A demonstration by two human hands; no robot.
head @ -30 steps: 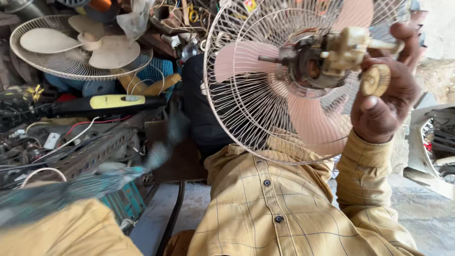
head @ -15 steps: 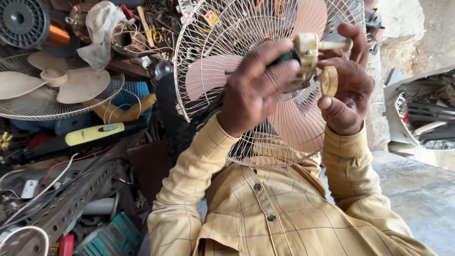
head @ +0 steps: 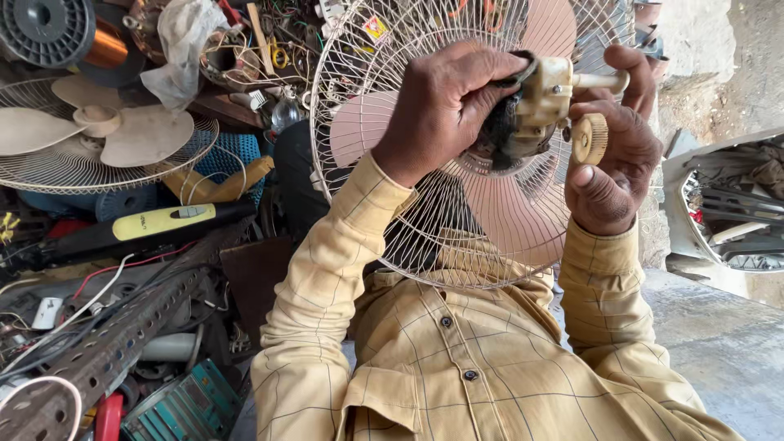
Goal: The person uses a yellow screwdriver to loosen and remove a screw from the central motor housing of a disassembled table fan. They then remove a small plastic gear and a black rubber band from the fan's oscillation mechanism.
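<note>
Trouble could come from the weight hanging off a small grip: the fan (head: 457,163) is held up in front of the person's chest only by its motor housing (head: 523,106), and the wide wire guard (head: 384,106) with its pink blades (head: 506,220) would swing or drop if either hand loosened. The left hand (head: 449,102) is closed over the dark back of the housing, fingers wrapped round it. The right hand (head: 612,155) is curled against the cream gear case, thumb near a small ribbed knob (head: 590,139); whether it pinches the knob or only steadies it cannot be told. A slip there could let the knob fall into the clutter of wires and parts on the workbench (head: 106,327), where it would be hard to find. Fingers also lie close to the guard's wires.

Judging by the guard, the fan's face points away from the camera and down toward the chest, and the motor shaft, its long axis, runs roughly along the line of sight.
</note>
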